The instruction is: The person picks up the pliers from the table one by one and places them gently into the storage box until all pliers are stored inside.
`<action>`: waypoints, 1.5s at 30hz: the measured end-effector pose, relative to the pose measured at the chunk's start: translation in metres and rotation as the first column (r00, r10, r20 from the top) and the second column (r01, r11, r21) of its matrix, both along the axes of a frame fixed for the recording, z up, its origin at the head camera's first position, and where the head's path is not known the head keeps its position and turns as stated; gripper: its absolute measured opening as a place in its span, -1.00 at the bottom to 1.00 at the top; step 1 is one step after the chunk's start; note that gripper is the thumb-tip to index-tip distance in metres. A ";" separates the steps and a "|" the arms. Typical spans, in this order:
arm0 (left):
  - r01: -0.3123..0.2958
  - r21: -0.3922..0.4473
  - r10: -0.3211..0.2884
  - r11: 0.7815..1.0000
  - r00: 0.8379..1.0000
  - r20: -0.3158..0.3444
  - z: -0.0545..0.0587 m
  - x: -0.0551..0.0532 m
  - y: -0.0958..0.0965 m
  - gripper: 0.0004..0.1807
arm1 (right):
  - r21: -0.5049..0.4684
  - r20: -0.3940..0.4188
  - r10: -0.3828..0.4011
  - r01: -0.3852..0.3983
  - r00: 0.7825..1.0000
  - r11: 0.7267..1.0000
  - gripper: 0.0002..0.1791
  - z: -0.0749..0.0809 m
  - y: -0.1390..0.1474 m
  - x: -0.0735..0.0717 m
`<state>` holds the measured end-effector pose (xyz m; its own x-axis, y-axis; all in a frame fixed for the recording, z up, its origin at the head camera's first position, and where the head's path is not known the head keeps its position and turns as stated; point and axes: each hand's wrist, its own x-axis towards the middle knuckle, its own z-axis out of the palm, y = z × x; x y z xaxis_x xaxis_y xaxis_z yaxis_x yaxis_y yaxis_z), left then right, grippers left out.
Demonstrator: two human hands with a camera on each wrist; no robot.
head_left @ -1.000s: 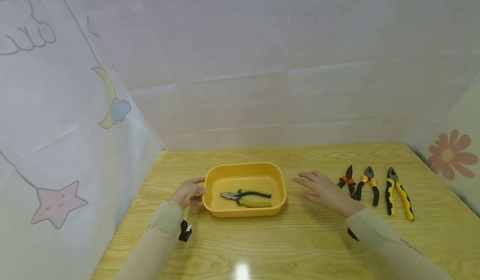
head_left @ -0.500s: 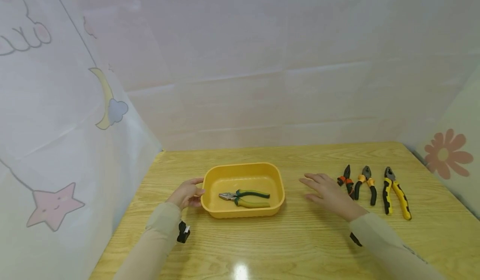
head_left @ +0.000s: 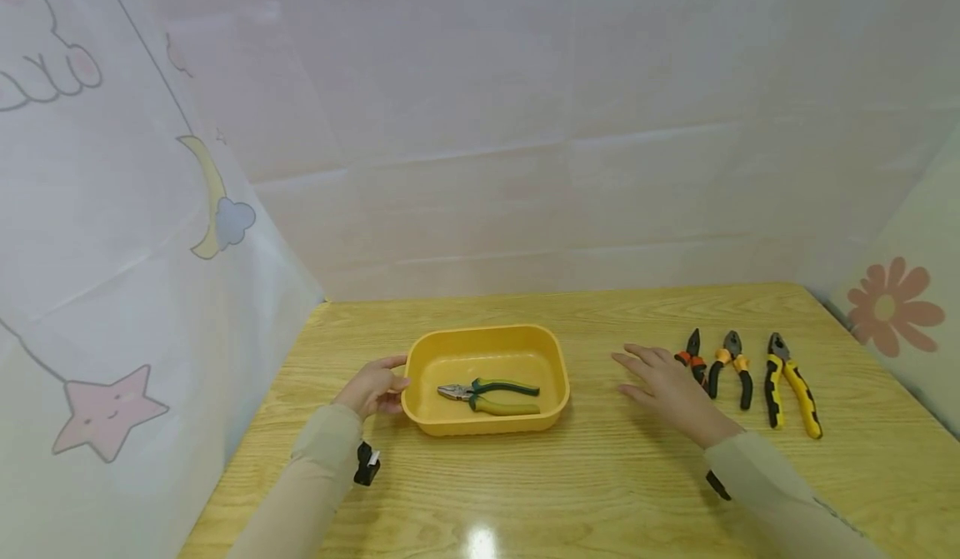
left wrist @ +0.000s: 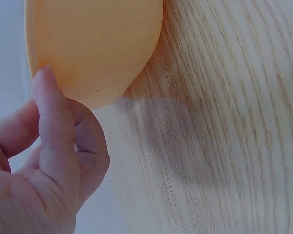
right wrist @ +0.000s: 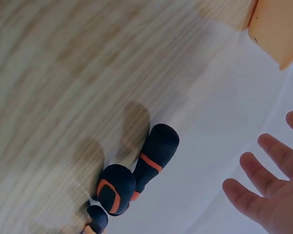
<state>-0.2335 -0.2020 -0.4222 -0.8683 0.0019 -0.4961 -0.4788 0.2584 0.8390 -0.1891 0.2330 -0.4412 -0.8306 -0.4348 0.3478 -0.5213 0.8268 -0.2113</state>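
Across the wood-grain table (head_left: pixel 600 492), taking 12 o'clock as straight away from you, the yellow tray (head_left: pixel 487 426) lies with its long axis running from 9 to 3. Your left hand (head_left: pixel 372 388) pinches the tray's 9 o'clock end between thumb and bent fingers. Your right hand (head_left: pixel 667 388) hangs off the tray's 3 o'clock end, apart from it, fingers spread and aimed at about 10, with nothing in its hold. Out at 3 from that hand, the farthest of a row of three, lie the yellow-and-black combination pliers (head_left: pixel 774 388). Inside the tray, nearer its 6 o'clock wall, the green-and-yellow combination pliers (head_left: pixel 491 406) point their jaws to 9 and handles to 3. Between 2 and 3 from your right hand come the orange-and-black pliers (head_left: pixel 742 365), their jaw type too small to tell. Smallest of all, the red-and-black needle-nose pliers (head_left: pixel 698 366) lie just beside that hand at between 1 and 2, nose toward 12, handles partly hidden behind it. That last relation looks the one that counts: your right hand is far nearer than your left, yet its fingers point away from the row, whose pliers lie roughly 12 to 6, across the tray's length.
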 end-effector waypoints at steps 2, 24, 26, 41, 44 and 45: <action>0.001 0.003 -0.001 1.000 1.000 0.000 0.000 0.000 0.000 -0.41 | 0.000 0.008 -0.014 0.014 1.000 1.000 -0.45 -0.001 0.001 0.000; 0.006 0.012 -0.006 1.000 1.000 -0.003 -0.001 0.000 -0.002 -0.42 | -0.101 0.153 -0.209 0.226 0.966 0.969 -0.41 -0.013 0.014 0.002; 0.006 0.016 -0.006 1.000 1.000 -0.005 -0.001 0.000 -0.002 -0.42 | -0.101 0.161 -0.212 0.230 0.964 0.968 -0.39 -0.014 0.016 0.002; 0.015 0.014 -0.015 1.000 1.000 -0.012 0.002 0.003 -0.003 -0.42 | -0.084 0.281 -0.297 0.331 0.913 0.940 -0.28 -0.020 0.021 -0.005; 0.015 0.012 -0.015 1.000 1.000 -0.012 0.002 0.003 -0.002 -0.42 | -0.090 0.306 -0.308 0.350 0.901 0.933 -0.26 -0.020 0.022 -0.005; 0.016 0.012 -0.015 1.000 1.000 -0.012 0.002 0.003 -0.001 -0.42 | -0.090 0.311 -0.313 0.356 0.898 0.930 -0.25 -0.020 0.023 -0.005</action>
<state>-0.2305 -0.2033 -0.4204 -0.8740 0.0213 -0.4855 -0.4647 0.2555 0.8478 -0.1942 0.2563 -0.4609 -0.9908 -0.0781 0.1102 -0.1188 0.8918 -0.4365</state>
